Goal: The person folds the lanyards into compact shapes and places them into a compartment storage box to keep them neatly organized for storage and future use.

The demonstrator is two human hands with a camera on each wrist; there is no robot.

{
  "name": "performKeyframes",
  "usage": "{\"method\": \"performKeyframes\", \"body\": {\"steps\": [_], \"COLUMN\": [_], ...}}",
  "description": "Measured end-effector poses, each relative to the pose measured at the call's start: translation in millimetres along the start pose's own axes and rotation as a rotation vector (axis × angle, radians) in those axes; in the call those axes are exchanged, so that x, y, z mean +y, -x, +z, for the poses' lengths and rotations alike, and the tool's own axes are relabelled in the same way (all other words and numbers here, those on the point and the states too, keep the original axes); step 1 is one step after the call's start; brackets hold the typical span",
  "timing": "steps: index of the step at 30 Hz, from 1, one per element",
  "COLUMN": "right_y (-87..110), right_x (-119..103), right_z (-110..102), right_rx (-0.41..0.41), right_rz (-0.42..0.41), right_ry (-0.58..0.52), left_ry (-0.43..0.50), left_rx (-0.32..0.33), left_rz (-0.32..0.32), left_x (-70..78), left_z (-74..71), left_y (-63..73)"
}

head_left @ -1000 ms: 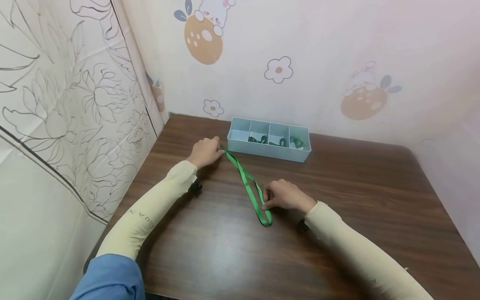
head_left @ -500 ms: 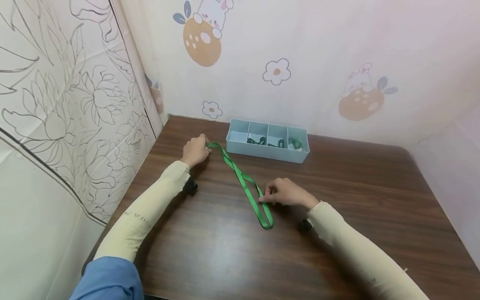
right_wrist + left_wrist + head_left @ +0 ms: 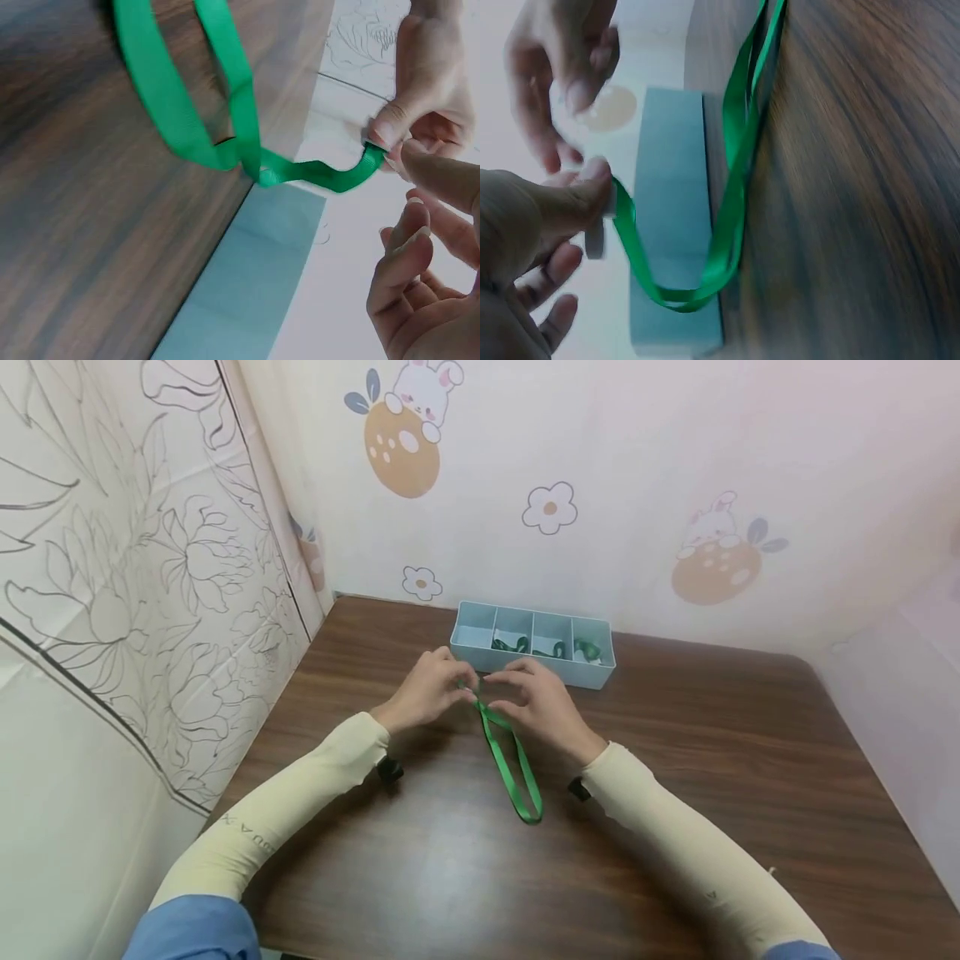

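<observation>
A green ribbon lanyard (image 3: pixel 244 112) hangs in a long loop from my left hand (image 3: pixel 427 689), its lower end at the dark wooden table. Thumb and forefinger of the left hand pinch the lanyard's end, where a small grey piece (image 3: pixel 595 238) sticks out below the thumb in the left wrist view. My right hand (image 3: pixel 543 702) is close on the right, its thumb and forefinger spread and pointing at the left fingertips. Its other fingers curl loosely in the right wrist view, with nothing in them.
Just behind the hands is a light blue box (image 3: pixel 577 674) with several compartments. Dark green ribbon pieces (image 3: pixel 588 650) lie in some of them; the leftmost shows only its bare floor. A patterned wall rises behind the brown table (image 3: pixel 712 760).
The left hand moved left with the lanyard's end, then back right toward the box's front. The right hand left the lanyard's lower loop and moved up beside the left hand.
</observation>
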State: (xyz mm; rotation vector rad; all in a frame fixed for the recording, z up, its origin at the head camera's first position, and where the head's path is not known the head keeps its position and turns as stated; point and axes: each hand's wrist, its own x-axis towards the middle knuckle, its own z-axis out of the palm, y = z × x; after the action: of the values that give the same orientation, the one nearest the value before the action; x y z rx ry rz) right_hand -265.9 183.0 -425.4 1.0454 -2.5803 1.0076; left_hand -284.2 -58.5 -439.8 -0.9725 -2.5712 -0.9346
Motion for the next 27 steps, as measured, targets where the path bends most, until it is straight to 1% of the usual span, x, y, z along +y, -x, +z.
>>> {"method": "performKeyframes", "body": {"steps": [2,3,4,6,8,10,14,16,17,19,20,22,24,25,27], "right_y": [-2.6,-3.5,-4.3,-5.6,-6.9,-7.8,-8.5,-8.1,-7.7,-6.9,-6.7,-6.3,-7.4,-8.3,-11.2], "right_x": [-4.7,-6.1,-7.2,-7.3,-6.6,-4.3,1.2,4.5,6.0,9.0,10.6,11.3,11.0,10.5,8.0], "right_z": [0.0,-0.4,-1.6,-4.5,-8.6,-12.3,-17.8,-19.9,-20.9,-22.9,-23.7,-25.9,-28.3,-29.6,-32.5], "right_rx": [-0.014,-0.023,-0.029,-0.047,-0.073,-0.104,-0.198,-0.236,-0.254,-0.272,-0.269,-0.253,-0.216,-0.193,-0.153], "right_rz": [-0.008,0.003,0.014,0.057,0.111,0.149,0.242,0.297,0.328,0.381,0.410,0.463,0.494,0.504,0.501], "right_ry": [-0.007,-0.016,-0.024,-0.046,-0.078,-0.101,-0.179,-0.236,-0.271,-0.329,-0.362,-0.442,-0.528,-0.577,-0.647], "left_ry": [-0.006,0.002,0.017,0.049,0.054,0.009,-0.143,-0.193,-0.202,-0.208,-0.203,-0.164,-0.065,0.007,0.181], "left_rx": [-0.009,-0.014,-0.015,-0.009,0.015,0.052,0.147,0.201,0.224,0.258,0.267,0.267,0.238,0.216,0.176], "left_rz": [0.098,0.128,0.148,0.169,0.188,0.239,0.388,0.432,0.439,0.415,0.386,0.302,0.184,0.124,0.007], "left_x": [5.6,7.8,9.5,12.0,14.4,16.6,20.0,19.8,19.0,17.5,17.0,16.1,17.2,17.8,19.8], "left_z": [1.2,1.8,2.2,3.0,3.3,3.5,3.7,4.1,4.4,4.9,5.2,6.8,8.5,9.6,11.2], "left_y": [-1.0,-1.4,-1.7,-2.4,-3.4,-5.6,-11.8,-14.4,-15.2,-15.8,-15.5,-14.2,-13.0,-12.8,-13.2]}}
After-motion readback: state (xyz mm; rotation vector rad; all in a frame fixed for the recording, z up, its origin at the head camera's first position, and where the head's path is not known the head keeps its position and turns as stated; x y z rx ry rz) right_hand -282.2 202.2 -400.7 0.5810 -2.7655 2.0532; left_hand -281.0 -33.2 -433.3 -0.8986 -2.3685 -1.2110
